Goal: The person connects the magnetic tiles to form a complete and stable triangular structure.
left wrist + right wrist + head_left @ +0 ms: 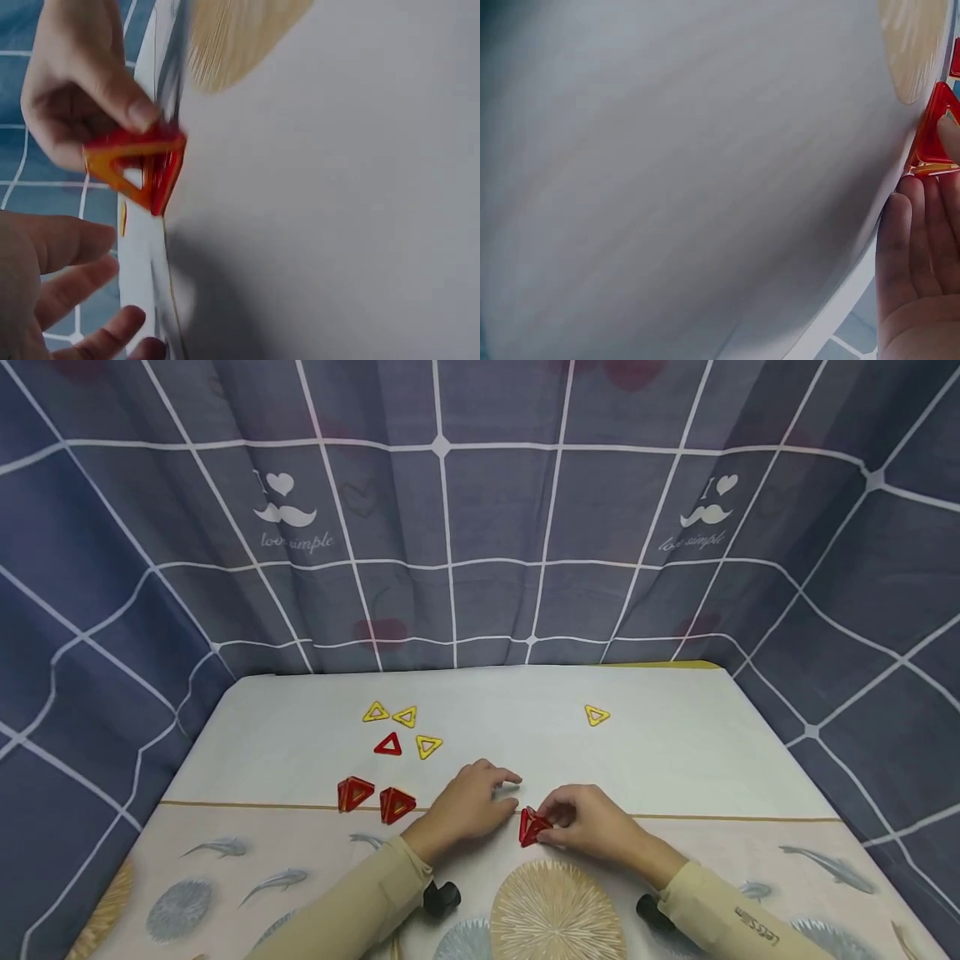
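My right hand [592, 818] pinches a small pyramid [531, 827] of red triangular frame tiles between thumb and fingers, over the front part of the table. In the left wrist view this pyramid [154, 169] also shows an orange-yellow side, with the right thumb on its top edge. The right wrist view has it at the right border, partly cut off. My left hand [472, 802] hovers just left of it, fingers apart and holding nothing. Left of that hand stand two more red pyramids, one [356, 794] slightly behind the other [397, 805].
Loose triangle tiles lie on the white part at the back left: a red one [388, 744] and several yellow ones, including one [428, 747] nearest the hands. Another yellow triangle [597, 715] lies back right. Checked curtains [495, 510] enclose the table's back and sides.
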A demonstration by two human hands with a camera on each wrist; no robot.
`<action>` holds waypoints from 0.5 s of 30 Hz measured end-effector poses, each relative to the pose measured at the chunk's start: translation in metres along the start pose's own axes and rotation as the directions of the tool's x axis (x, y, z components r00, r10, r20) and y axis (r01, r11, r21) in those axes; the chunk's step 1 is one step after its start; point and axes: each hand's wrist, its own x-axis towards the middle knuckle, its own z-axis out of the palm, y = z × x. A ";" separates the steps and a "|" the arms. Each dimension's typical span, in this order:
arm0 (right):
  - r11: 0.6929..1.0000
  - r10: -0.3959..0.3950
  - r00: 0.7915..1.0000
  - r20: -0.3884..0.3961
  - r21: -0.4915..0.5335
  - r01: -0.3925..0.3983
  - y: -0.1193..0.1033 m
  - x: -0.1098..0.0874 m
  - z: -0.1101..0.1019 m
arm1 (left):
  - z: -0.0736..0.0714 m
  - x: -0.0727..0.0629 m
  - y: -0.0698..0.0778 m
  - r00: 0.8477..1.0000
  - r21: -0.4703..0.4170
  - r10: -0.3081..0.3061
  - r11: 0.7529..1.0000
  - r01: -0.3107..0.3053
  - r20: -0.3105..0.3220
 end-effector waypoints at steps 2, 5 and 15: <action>1.000 -0.011 1.000 -0.002 0.004 0.011 0.000 0.001 0.000 | -0.001 0.012 0.000 1.000 0.005 0.005 1.000 -0.005 -0.011; 1.000 -0.018 1.000 -0.004 0.003 0.018 0.001 0.003 0.000 | -0.003 0.028 0.001 1.000 0.013 0.000 1.000 0.001 -0.013; 1.000 -0.005 1.000 -0.003 0.029 0.005 0.005 0.001 0.002 | 0.006 0.084 0.009 1.000 0.139 0.004 0.990 -0.009 0.031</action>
